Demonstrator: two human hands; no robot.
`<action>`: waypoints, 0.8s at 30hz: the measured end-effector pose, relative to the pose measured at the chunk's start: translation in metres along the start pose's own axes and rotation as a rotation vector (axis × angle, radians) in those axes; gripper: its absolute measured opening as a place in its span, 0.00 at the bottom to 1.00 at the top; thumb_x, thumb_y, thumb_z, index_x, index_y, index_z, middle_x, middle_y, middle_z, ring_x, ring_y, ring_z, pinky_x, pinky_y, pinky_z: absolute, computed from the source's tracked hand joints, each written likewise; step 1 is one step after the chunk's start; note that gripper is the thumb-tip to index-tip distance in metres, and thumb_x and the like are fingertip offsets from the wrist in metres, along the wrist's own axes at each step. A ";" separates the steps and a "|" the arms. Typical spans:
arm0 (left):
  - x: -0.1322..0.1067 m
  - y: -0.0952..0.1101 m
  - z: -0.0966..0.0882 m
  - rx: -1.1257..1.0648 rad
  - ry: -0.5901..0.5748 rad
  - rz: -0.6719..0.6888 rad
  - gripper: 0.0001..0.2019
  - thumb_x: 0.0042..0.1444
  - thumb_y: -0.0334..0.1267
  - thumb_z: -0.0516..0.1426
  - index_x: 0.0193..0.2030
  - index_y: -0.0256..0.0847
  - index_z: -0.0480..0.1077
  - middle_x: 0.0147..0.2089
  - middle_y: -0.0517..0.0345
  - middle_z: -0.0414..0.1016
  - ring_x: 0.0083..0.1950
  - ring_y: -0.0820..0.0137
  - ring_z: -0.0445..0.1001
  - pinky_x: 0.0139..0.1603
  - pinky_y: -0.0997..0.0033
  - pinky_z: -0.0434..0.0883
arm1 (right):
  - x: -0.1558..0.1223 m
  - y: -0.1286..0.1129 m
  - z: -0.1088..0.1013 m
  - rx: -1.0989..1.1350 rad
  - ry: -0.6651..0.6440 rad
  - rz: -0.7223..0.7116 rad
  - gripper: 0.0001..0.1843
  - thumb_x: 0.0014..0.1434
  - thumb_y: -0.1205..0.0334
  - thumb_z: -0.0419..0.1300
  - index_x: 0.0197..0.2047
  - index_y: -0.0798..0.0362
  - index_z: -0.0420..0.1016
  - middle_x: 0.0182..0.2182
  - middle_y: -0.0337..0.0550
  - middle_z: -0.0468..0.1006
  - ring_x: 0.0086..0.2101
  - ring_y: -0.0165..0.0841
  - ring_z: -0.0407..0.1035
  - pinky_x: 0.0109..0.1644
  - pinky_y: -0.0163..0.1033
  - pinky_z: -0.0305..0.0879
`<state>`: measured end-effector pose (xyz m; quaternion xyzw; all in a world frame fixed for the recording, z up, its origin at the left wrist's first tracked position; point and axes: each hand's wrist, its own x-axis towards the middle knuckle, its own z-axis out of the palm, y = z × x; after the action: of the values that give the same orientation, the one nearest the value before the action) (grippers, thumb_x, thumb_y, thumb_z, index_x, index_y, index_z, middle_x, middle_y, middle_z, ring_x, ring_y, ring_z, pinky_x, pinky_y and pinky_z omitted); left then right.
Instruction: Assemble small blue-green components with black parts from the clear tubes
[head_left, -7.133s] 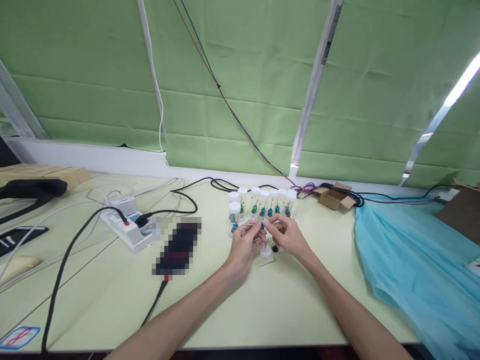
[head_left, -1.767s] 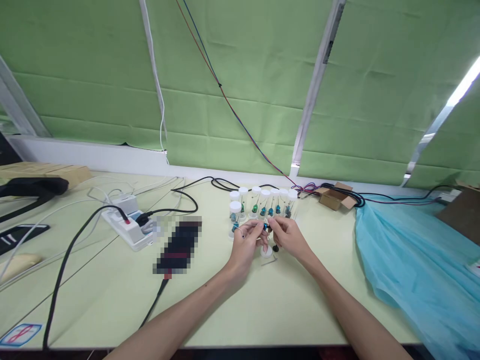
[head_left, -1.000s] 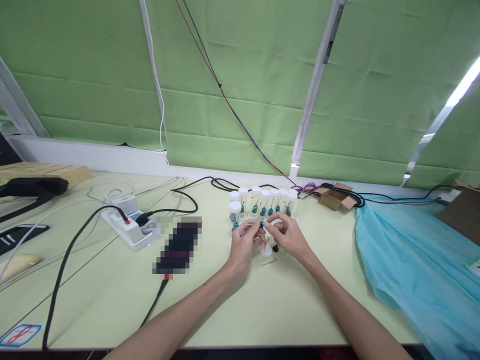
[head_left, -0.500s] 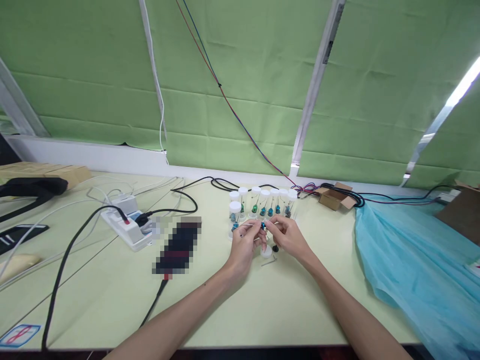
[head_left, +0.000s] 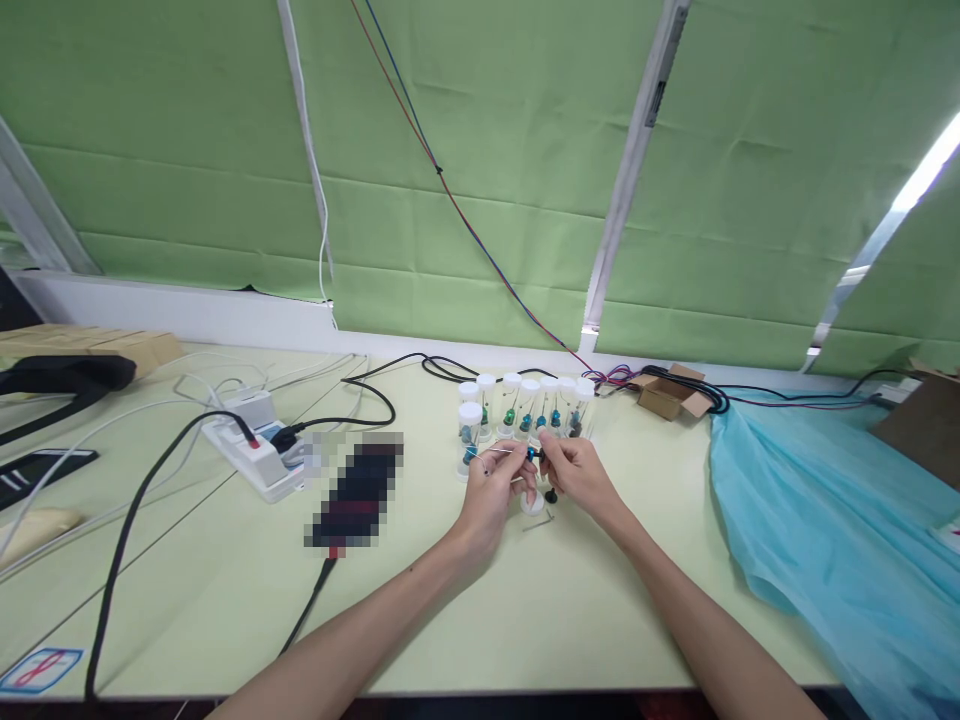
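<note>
Between my hands is a small blue metal part (head_left: 532,454) with a thin wire sticking out to the left. My left hand (head_left: 489,490) is closed around it, thumb and fingers pinching the wire side. The fingertips of my right hand (head_left: 579,475) are pinched at the part's dark right end. Under my hands lie a white cap (head_left: 532,504), a small black round piece (head_left: 551,496) and a thin bent metal rod (head_left: 538,523). Just behind stand several clear tubes with white lids (head_left: 511,382), holding similar blue and green parts.
To the left lie a pixelated dark device (head_left: 356,495) on a cable and a white power strip (head_left: 259,455) with plugs. A small open cardboard box (head_left: 670,392) stands at the back right. Blue sheeting (head_left: 810,500) hangs over the table's right side.
My right fingertips have shifted slightly right and down, and a dark end of the blue part now shows between them and my left hand. My left hand has hardly moved.
</note>
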<state>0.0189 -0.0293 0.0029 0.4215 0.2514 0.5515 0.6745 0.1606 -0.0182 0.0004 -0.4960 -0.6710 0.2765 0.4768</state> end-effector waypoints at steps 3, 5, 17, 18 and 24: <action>0.001 -0.001 -0.001 -0.016 0.024 0.003 0.13 0.49 0.44 0.64 0.30 0.36 0.69 0.24 0.60 0.70 0.22 0.75 0.67 0.24 0.73 0.66 | 0.000 0.000 0.000 0.027 0.031 -0.009 0.29 0.62 0.38 0.48 0.21 0.52 0.65 0.10 0.33 0.58 0.14 0.27 0.54 0.19 0.33 0.52; 0.002 -0.001 -0.002 -0.032 0.033 0.013 0.13 0.49 0.44 0.64 0.29 0.36 0.69 0.24 0.60 0.70 0.23 0.75 0.67 0.24 0.73 0.66 | 0.000 -0.001 -0.001 0.046 0.029 -0.019 0.25 0.60 0.39 0.52 0.25 0.52 0.65 0.11 0.31 0.57 0.14 0.26 0.52 0.18 0.33 0.49; 0.004 -0.003 -0.004 -0.095 0.078 -0.006 0.12 0.48 0.43 0.65 0.29 0.35 0.71 0.25 0.59 0.70 0.23 0.76 0.66 0.22 0.76 0.65 | -0.006 -0.010 -0.002 0.116 -0.082 -0.063 0.14 0.58 0.51 0.58 0.39 0.52 0.65 0.15 0.26 0.53 0.17 0.25 0.48 0.21 0.31 0.47; 0.004 -0.003 -0.005 -0.091 0.073 -0.004 0.12 0.48 0.43 0.65 0.29 0.35 0.71 0.24 0.59 0.69 0.23 0.76 0.66 0.23 0.76 0.65 | -0.006 -0.010 -0.002 0.113 -0.078 -0.063 0.13 0.58 0.51 0.58 0.39 0.52 0.66 0.15 0.26 0.53 0.17 0.25 0.48 0.21 0.31 0.47; 0.004 -0.003 -0.005 -0.083 0.053 0.007 0.12 0.50 0.43 0.64 0.28 0.36 0.70 0.23 0.60 0.69 0.23 0.76 0.66 0.23 0.75 0.65 | -0.005 -0.006 -0.002 0.082 -0.056 -0.052 0.15 0.58 0.47 0.58 0.35 0.52 0.66 0.14 0.27 0.53 0.17 0.25 0.48 0.21 0.31 0.46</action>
<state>0.0171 -0.0242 -0.0018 0.3793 0.2447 0.5747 0.6827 0.1601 -0.0252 0.0049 -0.4504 -0.6850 0.3049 0.4847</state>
